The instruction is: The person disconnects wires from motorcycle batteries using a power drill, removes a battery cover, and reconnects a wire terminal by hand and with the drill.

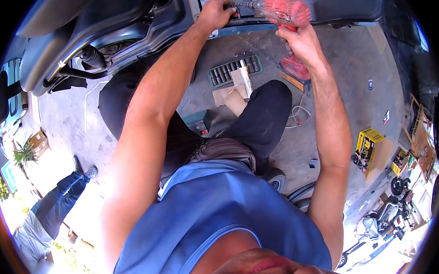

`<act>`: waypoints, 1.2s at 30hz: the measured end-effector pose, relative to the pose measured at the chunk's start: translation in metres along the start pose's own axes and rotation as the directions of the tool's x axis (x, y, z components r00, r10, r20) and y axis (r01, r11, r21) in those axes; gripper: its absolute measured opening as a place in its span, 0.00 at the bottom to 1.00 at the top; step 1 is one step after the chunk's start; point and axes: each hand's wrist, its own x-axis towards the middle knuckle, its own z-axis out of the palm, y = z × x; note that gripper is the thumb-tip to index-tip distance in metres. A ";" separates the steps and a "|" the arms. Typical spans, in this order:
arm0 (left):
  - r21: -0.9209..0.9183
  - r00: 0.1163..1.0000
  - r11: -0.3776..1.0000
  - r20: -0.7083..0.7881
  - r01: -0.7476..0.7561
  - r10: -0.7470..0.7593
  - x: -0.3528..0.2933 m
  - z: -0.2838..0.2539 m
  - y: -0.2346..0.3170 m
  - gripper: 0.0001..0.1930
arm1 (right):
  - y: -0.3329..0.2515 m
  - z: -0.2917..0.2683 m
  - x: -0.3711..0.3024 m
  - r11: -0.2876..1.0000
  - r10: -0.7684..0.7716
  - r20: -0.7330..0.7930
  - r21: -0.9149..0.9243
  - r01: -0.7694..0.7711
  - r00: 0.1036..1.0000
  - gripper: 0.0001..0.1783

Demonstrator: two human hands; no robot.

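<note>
My right hand (297, 41) grips the handle of a red cordless power driver (284, 11), whose tip points left at the dark underside of a vehicle (128, 19) overhead. My left hand (217, 12) is raised beside the tool's tip, fingers closed on a small part right at the bit. What sits between those fingers is too small to tell. Both forearms reach up from the lower edge, past my blue shirt and black trousers.
On the concrete floor lie a green socket tray (234, 70), a cardboard piece (231, 99), a small green box (198, 121) and a yellow tool box (367, 146). Another person's legs (57, 203) stand at the left. Motorbikes and clutter (391, 213) fill the lower right.
</note>
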 end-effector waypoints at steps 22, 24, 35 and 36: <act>-0.332 0.989 0.935 0.119 0.126 -0.091 0.005 0.008 -0.010 0.12 | 0.020 0.014 0.005 0.983 0.108 0.003 -0.152 -0.107 0.994 0.22; -0.341 0.990 0.932 0.108 0.121 -0.089 0.004 0.007 -0.010 0.12 | 0.022 0.015 0.004 0.985 0.108 -0.003 -0.134 -0.108 0.994 0.21; -0.217 0.995 0.973 0.082 0.078 -0.061 0.006 0.008 -0.016 0.13 | 0.015 0.022 0.008 0.984 0.088 0.000 -0.158 -0.087 0.996 0.22; -0.240 0.993 0.967 0.091 0.089 -0.069 0.006 0.008 -0.015 0.14 | 0.015 0.022 0.008 0.982 0.092 -0.013 -0.164 -0.093 0.996 0.22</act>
